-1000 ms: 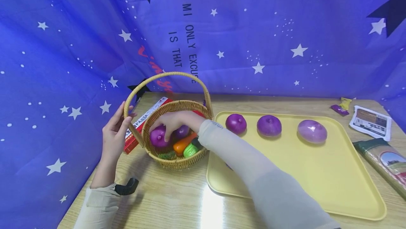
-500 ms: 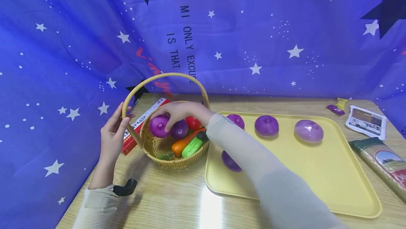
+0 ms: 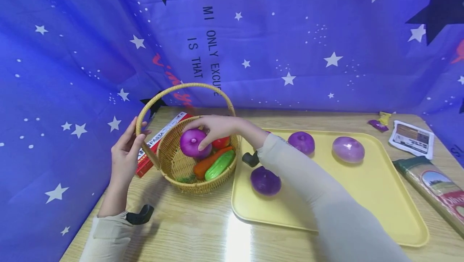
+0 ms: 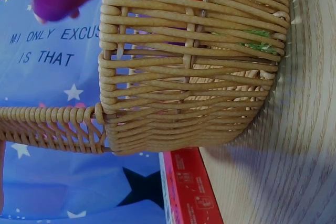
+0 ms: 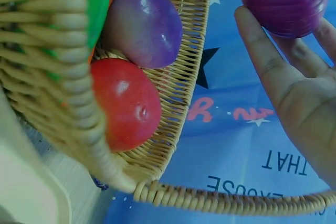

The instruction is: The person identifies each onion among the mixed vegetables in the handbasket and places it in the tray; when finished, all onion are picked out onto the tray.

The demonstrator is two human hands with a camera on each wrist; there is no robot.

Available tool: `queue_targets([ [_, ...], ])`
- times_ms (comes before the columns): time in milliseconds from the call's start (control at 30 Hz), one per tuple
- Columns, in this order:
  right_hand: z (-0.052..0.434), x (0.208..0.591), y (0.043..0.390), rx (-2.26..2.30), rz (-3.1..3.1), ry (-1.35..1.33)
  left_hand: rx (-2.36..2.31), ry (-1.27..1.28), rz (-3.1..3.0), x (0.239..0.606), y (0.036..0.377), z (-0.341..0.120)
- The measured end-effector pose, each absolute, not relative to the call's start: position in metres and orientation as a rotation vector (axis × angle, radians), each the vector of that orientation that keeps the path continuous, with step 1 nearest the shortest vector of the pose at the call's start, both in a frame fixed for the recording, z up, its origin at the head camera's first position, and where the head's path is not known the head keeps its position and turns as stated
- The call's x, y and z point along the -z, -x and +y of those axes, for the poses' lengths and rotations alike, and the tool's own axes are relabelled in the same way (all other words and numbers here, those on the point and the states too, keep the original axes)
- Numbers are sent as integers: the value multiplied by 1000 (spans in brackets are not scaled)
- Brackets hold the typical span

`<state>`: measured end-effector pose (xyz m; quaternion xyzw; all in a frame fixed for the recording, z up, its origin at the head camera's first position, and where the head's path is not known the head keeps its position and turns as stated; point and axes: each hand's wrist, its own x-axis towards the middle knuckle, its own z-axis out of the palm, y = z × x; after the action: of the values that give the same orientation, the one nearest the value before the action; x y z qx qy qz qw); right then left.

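My right hand (image 3: 203, 133) grips a purple onion (image 3: 192, 143) and holds it just above the wicker basket (image 3: 170, 165). In the right wrist view the onion (image 5: 286, 1) sits between my fingers (image 5: 273, 77). Below it in the basket lie a second purple onion (image 5: 144, 22), a red tomato (image 5: 126, 103), a carrot (image 3: 203, 164) and a green cucumber (image 3: 219, 165). My left hand (image 3: 128, 147) holds the basket handle (image 3: 145, 115) at its left base. The left wrist view shows the basket wall (image 4: 189, 77).
A yellow tray (image 3: 362, 197) to the right of the basket carries three visible purple onions (image 3: 266, 180) (image 3: 302, 142) (image 3: 348, 149). A red pasta box (image 3: 159, 139) lies behind the basket. Packets (image 3: 411, 138) (image 3: 435, 185) lie at the table's right edge. Blue star cloth hangs behind.
My right hand has lifted the purple onion up out of the basket and slightly right. My left hand has stayed on the handle.
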<state>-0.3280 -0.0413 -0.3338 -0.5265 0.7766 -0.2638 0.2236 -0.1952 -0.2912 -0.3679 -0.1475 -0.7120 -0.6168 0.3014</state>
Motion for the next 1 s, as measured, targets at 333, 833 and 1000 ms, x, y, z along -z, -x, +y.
queue_targets([
  [333, -8, 327, 317, 941, 2073, 1381, 1640, 388, -1875, 367, 194, -291],
  [833, 43, 324, 302, 1195, 2063, 1320, 1603, 305, -1932, 367, 192, -288],
  [1000, 58, 325, 296, 1232, 2073, 1288, 1623, 303, -1914, 368, 191, -287],
])
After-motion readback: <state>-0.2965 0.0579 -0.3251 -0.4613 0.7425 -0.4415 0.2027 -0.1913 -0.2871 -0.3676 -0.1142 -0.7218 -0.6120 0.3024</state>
